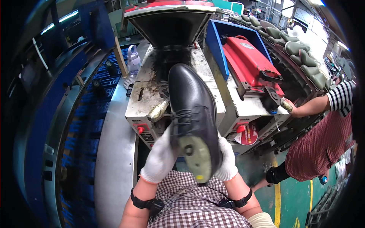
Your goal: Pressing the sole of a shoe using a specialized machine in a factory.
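Observation:
A black leather lace-up shoe [190,102] on a green last is held toe-forward over a worn white press machine [142,98]. My left hand [161,157], in a white glove, grips the shoe's heel part from the left. My right hand [227,159], also gloved, holds it from the right. The green top of the last [197,159] faces me between both hands. The machine's dark upper jaw [171,26] stands raised behind the toe.
A second press [247,64] with a red pad and blue side plate stands to the right. A co-worker's hand [291,108] reaches to it. Grey-green lasts [300,53] line a rack at upper right. A clear bottle [133,59] and a blue conveyor [87,125] are on the left.

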Available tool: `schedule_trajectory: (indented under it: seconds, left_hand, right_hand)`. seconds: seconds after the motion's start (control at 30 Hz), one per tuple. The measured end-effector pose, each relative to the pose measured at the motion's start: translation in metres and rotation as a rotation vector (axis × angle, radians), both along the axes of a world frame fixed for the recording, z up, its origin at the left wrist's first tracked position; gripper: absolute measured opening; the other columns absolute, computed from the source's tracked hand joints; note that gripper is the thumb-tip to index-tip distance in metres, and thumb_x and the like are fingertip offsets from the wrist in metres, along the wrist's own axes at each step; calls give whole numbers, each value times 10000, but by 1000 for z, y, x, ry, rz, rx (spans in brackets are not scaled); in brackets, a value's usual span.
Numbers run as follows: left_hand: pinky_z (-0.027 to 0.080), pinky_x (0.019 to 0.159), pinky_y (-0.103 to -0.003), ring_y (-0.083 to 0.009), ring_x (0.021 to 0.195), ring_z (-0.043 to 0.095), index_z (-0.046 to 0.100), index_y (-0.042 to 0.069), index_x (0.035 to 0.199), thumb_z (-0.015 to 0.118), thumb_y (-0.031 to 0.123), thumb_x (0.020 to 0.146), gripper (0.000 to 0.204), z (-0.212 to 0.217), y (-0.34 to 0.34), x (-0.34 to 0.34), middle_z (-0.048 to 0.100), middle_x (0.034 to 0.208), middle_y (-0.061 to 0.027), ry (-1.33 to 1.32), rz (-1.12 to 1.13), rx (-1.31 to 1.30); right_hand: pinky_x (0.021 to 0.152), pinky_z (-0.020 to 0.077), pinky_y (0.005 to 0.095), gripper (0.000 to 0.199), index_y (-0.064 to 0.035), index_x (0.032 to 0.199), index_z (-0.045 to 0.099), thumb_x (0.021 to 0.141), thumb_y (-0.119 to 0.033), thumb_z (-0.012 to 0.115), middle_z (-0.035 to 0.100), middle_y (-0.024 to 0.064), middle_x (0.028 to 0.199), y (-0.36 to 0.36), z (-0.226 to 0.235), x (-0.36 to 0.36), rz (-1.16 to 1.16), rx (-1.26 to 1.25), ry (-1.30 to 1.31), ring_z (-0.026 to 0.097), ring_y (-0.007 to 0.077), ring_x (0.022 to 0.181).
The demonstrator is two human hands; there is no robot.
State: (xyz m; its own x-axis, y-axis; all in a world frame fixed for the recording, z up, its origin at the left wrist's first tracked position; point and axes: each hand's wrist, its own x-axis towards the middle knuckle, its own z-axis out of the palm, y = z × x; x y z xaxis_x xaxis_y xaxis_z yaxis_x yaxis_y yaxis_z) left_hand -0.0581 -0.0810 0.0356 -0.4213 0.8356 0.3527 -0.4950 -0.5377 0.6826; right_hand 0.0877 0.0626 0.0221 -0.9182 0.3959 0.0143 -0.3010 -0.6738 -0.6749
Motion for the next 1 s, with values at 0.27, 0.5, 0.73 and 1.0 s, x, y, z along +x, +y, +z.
schedule_trajectory:
  seconds: [0.27, 0.5, 0.73, 1.0]
  left_hand:
    - [475, 1194, -459, -324, 1374, 592, 425, 1, 1588, 821, 105, 751, 932, -23, -65, -6, 594, 1501, -158, -291, 226, -112]
    - [565, 1074, -481, -324, 1182, 712, 639, 0, 1308, 628, 203, 856, 496, 8, -138, -50, 716, 1272, -211, -428, 823, -438]
    - [602, 646, -348, -183, 726, 706, 700, 130, 947, 721, 233, 894, 117, -16, -192, -225, 705, 886, -20, -443, 994, -785]
    - [523, 923, -394, -218, 918, 643, 694, 106, 1030, 805, 216, 830, 253, -109, -206, -465, 663, 950, -57, 102, 1338, -1192]
  right_hand:
    - [1274, 279, 384, 783, 5, 1678, 271, 1065, -343, 613, 391, 146, 1691, -41, 32, -60, 89, 617, 11, 371, 247, 1554]
    - [1091, 485, 411, 438, 26, 1384, 644, 1098, -293, 549, 696, 166, 1336, 41, 17, -117, -616, 1239, -32, 649, 280, 1235]
    - [969, 510, 454, 239, -29, 1190, 730, 982, -124, 661, 730, 155, 1105, 111, -29, -138, -967, 2051, -334, 684, 350, 1047]
    - [961, 507, 492, 250, 18, 1143, 719, 999, -152, 606, 725, 181, 1092, 120, -37, -133, -984, 2141, -442, 670, 398, 1030]
